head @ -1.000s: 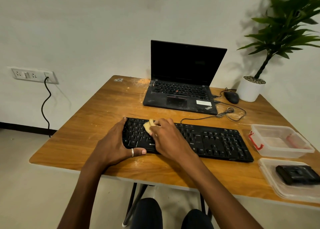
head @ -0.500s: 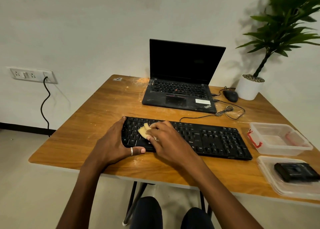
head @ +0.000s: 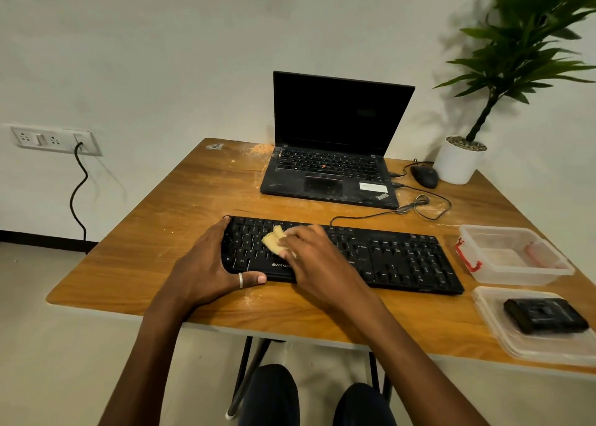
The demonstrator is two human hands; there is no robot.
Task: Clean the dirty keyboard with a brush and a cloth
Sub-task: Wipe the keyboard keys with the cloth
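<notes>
A black keyboard (head: 400,258) lies across the front of the wooden table (head: 193,206). My left hand (head: 206,264) grips its left end, thumb along the front edge, fingers over the top left corner. My right hand (head: 319,264) holds a small yellow cloth (head: 273,240) and presses it onto the left half of the keys. Only a corner of the cloth shows beyond my fingers. No brush is visible.
An open black laptop (head: 329,167) sits behind the keyboard, with a mouse (head: 425,176), a looped cable (head: 419,204) and a potted plant (head: 459,159) to its right. Two clear plastic containers (head: 512,254) stand at the right edge; the nearer one (head: 496,332) holds a black object. Dust specks dot the table.
My right hand with the cloth slid a little left and toward me over the keys, then back up. The left hand kept its hold on the keyboard's end.
</notes>
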